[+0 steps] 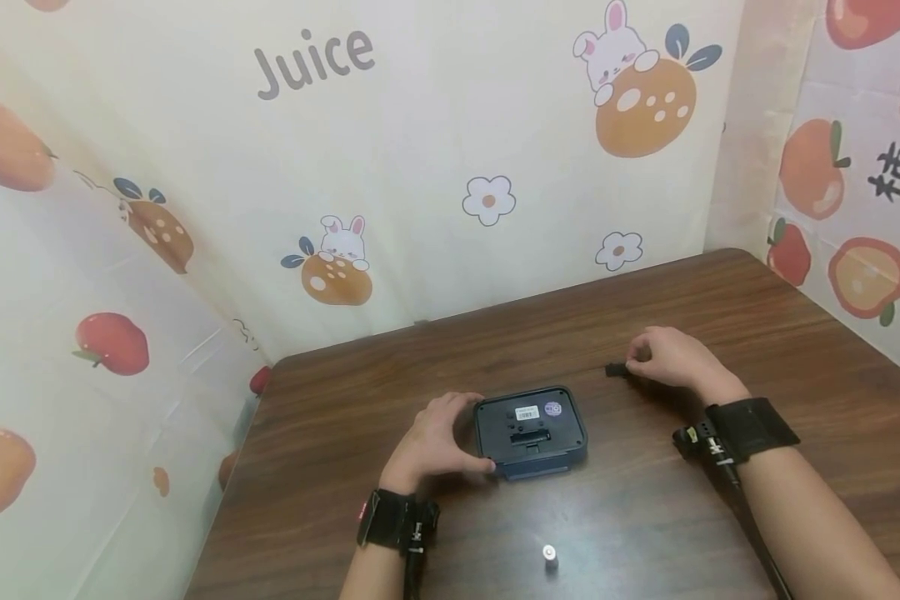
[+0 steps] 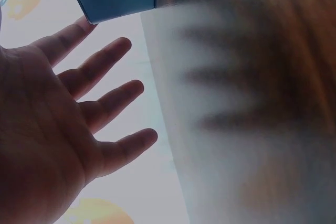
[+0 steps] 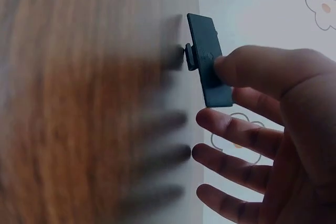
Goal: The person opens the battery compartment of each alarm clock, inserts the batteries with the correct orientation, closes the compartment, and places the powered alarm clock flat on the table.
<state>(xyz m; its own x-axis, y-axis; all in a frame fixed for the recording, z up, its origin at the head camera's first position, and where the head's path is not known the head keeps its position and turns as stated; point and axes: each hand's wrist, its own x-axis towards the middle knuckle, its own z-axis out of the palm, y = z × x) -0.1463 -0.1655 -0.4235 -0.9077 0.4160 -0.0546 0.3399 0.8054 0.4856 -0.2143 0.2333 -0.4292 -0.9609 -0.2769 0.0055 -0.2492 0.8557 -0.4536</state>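
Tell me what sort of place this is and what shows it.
Probably an indoor corner set up for recording handwork: a wood-grain table, fruit-and-bunny printed sheets covering the surroundings, and wrist-worn cameras. What lies behind the sheets is hidden.

Device [image 1: 527, 423]: rounded rectangle, black and dark blue; lies label-side up on table [image 1: 307, 467]; shows white label [image 1: 527, 412], round purple sticker [image 1: 552, 408], exposed slot [image 1: 530, 437]; gripped at left end by left hand [image 1: 438, 437]. Cover [image 3: 206, 56]: small, black, flat, with tab [image 3: 189, 57] on one long edge; pinched in right hand [image 1: 671, 354], beyond and right of device. Battery [image 1: 551, 558]: small pale cylinder; stands upright on table, on near side, apart from device.
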